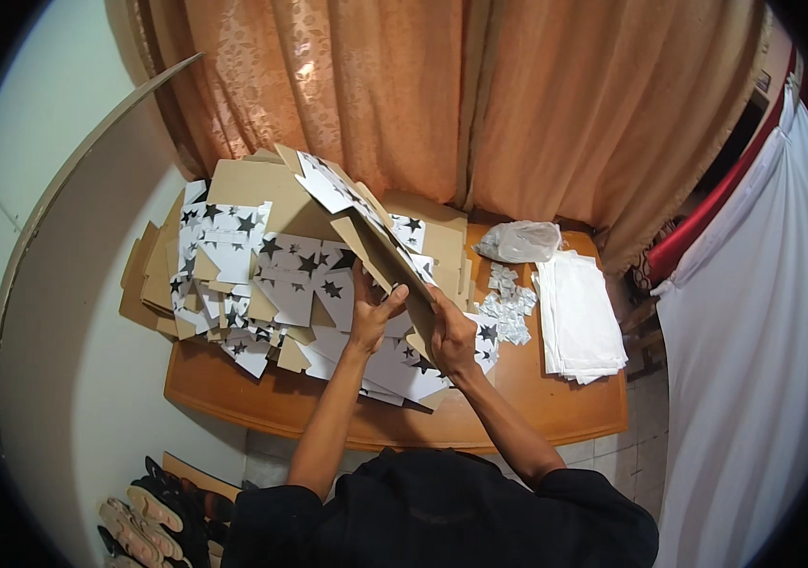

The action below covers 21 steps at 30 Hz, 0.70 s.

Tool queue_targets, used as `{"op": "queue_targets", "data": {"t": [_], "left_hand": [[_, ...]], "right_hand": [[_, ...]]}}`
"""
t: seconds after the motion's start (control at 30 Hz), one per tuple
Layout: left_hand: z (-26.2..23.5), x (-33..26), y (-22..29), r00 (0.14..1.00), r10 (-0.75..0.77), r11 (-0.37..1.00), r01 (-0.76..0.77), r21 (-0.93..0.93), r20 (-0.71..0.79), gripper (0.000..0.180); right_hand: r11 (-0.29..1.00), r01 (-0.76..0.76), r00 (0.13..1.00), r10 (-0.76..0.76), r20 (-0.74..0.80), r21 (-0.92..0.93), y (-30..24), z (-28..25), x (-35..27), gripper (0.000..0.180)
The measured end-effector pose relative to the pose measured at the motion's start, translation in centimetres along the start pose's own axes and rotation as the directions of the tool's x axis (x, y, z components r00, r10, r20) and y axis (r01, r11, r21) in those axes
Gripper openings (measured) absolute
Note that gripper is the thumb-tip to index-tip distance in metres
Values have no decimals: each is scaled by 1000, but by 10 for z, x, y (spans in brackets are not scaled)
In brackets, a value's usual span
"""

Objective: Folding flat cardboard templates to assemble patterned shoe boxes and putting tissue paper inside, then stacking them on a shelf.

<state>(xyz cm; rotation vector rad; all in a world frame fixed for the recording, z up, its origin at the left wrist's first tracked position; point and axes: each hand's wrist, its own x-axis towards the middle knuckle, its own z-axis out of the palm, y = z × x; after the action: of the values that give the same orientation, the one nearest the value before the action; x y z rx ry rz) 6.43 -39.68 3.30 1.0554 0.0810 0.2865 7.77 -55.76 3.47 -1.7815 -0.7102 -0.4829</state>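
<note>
Both hands hold a flat, die-cut cardboard box blank [326, 189], tilted up above the table. One face is plain brown and the other is white with black stars. My left hand [372, 314] grips its lower left side, thumb pointing up and the other fingers partly hidden. My right hand [453, 333] is closed around the right edge near the lower end. Beneath and behind the hands spreads a loose pile of similar blanks [286, 284], some star side up, others brown side up.
On the wooden table [262, 402], right of the pile, lie small silvery packets [508, 308], a clear plastic bag [520, 241] and a stack of white sheets [582, 322]. Orange curtains [376, 95] hang behind. A white cloth [745, 312] hangs at right; shoes [153, 516] sit lower left.
</note>
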Motion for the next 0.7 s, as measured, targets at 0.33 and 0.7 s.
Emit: {"op": "queue_targets", "data": {"t": [0.33,0.7], "left_hand": [[79,11,-34,964,265,797,-225,560,11,37],[270,-91,-158,984,158,638,-166,752,83,22]], "right_hand": [[985,106,947,-142,-289,-136,12,-88,1,34],[971,-171,876,70,-477,-170,70,-347,-79,28]]}}
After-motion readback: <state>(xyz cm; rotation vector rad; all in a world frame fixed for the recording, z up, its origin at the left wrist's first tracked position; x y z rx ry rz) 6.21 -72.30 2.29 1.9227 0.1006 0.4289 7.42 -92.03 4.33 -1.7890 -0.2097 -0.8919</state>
